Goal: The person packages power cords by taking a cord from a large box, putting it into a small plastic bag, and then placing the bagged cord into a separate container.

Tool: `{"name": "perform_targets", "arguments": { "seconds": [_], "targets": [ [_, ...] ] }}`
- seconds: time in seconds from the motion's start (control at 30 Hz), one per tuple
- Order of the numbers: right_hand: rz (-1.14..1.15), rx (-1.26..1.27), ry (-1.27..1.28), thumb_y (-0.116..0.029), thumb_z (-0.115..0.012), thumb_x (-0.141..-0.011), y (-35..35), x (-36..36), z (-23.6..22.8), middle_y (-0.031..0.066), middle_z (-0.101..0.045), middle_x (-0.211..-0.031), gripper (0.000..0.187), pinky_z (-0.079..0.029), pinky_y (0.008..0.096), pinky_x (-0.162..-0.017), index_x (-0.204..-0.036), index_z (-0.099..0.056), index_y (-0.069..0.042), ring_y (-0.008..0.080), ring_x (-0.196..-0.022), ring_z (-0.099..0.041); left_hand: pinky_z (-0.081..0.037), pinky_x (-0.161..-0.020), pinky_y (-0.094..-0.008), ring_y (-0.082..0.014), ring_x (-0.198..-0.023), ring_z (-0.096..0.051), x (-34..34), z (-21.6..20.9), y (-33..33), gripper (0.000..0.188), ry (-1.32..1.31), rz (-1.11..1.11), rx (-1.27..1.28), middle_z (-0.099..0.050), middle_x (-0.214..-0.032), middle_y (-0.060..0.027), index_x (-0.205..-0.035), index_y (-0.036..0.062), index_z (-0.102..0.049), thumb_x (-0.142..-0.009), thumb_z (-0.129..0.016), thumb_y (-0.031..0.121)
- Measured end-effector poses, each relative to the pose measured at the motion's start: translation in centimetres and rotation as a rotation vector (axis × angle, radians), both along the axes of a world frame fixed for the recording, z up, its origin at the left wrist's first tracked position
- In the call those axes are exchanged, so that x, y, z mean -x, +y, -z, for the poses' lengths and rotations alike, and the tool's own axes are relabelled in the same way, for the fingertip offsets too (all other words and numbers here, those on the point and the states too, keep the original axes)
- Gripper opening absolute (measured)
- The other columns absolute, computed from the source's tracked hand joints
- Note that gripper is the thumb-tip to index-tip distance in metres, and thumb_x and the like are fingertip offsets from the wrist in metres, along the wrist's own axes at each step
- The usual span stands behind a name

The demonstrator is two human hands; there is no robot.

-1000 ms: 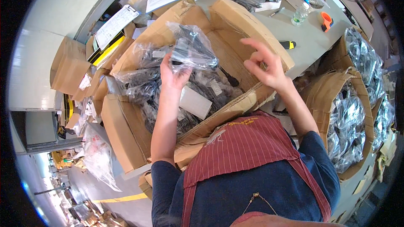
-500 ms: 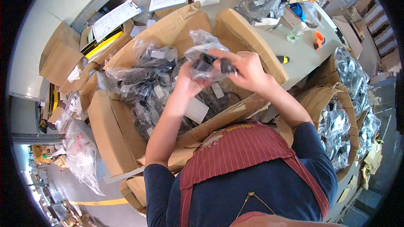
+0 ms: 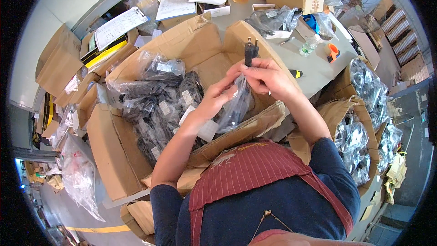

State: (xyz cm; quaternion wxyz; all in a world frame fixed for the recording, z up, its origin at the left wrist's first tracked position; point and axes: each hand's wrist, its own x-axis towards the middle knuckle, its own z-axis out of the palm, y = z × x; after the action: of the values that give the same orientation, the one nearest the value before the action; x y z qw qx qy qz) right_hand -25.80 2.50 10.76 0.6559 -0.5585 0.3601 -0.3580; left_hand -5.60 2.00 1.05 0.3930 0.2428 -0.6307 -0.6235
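black plug (image 3: 249, 55) now points up above clear plastic bag (image 3: 236, 111), exposed; right hand (image 3: 272, 80) grip narrow on its base, left hand (image 3: 217, 99) seemingly pinching bag.

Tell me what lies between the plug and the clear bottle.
Between plug and bottle, the head view shows a carton flap, then grey table with a pen on it.

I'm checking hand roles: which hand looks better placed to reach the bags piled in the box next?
Probably the left hand: it is nearer the bags piled in the left of the box; the right hand is farther off. Both are at the black plug and its clear bag.
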Motion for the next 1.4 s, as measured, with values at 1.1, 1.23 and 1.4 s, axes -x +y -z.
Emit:
{"name": "perform_targets", "arguments": {
  "seconds": [1.1,1.23,1.4],
  "targets": [
    [0.262,0.195,0.031,-0.021,-0.067,-0.085,1.2,12.2,3.7,-0.002,-0.054,-0.082,0.046,-0.044,0.0227,-0.062,-0.127,-0.058,-0.003,0.0077,-0.07,-0.052,-0.04,-0.077,-0.0344,-0.02,-0.077,-0.057,2.4,-6.7,6.7,0.047,-0.948,-0.272,0.878,-0.066,-0.077,-0.0036,-0.11,0.0102,-0.071,-0.065,-0.077,0.019],
    [0.222,0.147,0.104,-0.007,-0.065,-0.085,3.2,12.3,2.6,0.0027,-0.061,-0.085,0.039,-0.048,0.0246,-0.065,-0.123,-0.058,-0.001,0.0099,-0.072,-0.058,-0.04,-0.078,-0.0364,-0.0207,-0.077,-0.053,3.8,-5.7,8.1,0.054,-1.024,-0.181,1.044,-0.056,-0.069,-0.0024,-0.117,0.0119,-0.068,-0.063,-0.07,0.018],
    [0.174,0.109,0.109,-0.005,-0.065,-0.085,4.8,12.8,3.4,0.0065,-0.064,-0.084,0.034,-0.052,0.0248,-0.064,-0.117,-0.057,0.001,0.0115,-0.07,-0.063,-0.041,-0.077,-0.0371,-0.0225,-0.077,-0.053,5.2,-3.8,9.0,0.054,-1.073,-0.089,1.136,-0.054,-0.07,-0.0048,-0.117,0.0067,-0.066,-0.063,-0.068,0.012]
  ]
}}
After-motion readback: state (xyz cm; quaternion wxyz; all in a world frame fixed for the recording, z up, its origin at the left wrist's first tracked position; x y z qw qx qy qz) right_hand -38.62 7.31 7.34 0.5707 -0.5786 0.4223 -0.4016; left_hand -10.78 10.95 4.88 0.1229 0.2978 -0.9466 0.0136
